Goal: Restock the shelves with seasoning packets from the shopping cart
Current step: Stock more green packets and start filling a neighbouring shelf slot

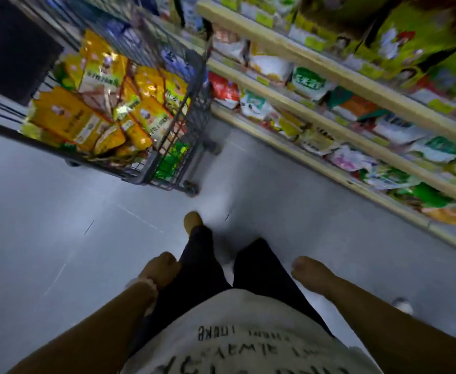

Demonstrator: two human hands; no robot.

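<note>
A blurred view down a shop aisle: both hands hung empty by the person's legs, left hand (160,269) and right hand (309,271) loosely curled. Yellow seasoning packets (97,101) filled the wire shopping cart (167,147) far left; stocked shelves (329,109) ran along the right

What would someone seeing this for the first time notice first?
Probably the grey wire shopping cart at upper left, heaped with bright yellow seasoning packets. Next, the stocked shelves slanting down the right side. Below, the left hand and right hand hang empty beside dark trousers.
</note>
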